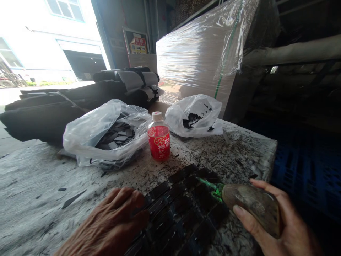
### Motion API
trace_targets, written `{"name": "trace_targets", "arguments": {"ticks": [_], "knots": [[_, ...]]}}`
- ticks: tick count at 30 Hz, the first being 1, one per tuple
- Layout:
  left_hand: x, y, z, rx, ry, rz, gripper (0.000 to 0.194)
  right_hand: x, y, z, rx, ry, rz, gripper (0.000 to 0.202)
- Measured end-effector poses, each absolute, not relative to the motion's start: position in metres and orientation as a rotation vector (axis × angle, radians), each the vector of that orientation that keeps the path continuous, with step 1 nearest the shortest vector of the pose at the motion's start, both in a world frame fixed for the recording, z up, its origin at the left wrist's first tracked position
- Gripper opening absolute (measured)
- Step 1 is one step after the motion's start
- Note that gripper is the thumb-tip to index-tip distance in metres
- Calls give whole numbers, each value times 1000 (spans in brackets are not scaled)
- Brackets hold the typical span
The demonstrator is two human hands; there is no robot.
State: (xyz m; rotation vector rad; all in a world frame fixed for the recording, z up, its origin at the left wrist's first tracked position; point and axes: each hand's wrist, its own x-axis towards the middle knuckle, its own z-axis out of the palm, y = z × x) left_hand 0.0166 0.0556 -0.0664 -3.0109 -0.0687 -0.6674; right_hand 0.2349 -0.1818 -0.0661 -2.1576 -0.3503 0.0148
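Black strips (183, 209), glossy and laid side by side in rows, cover the near part of the table (34, 185). Head view only.

Our left hand (112, 224) lies palm down on the left edge of the strips, fingers bent, pressing flat and gripping nothing.

Our right hand (274, 220) is wrapped around a smooth brown stone (253, 208), thumb beneath, fingers over its far side. The stone rests over the right edge of the strips. A green piece (213, 187) sticks out from the stone's left end and lies on the strips; we cannot tell what it is.

Table surface is pale and worn, flecked with black scraps. Behind the strips stands a red-labelled bottle (159, 137) with a pale cap, upright. Just left of it, a clear bag (87, 131) holds loose dark pieces. Right of the bottle, a smaller bag (194, 113) holds a few more. Dark sheets (53, 110) are stacked at far left; a film-wrapped pallet (202, 53) stands behind.
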Motion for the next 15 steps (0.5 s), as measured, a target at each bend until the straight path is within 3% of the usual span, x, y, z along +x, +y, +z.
{"name": "trace_targets", "arguments": {"ticks": [15], "knots": [[26, 35, -26, -3125, -34, -709, 21, 241, -192, -34, -2076, -522, 27, 61]]}}
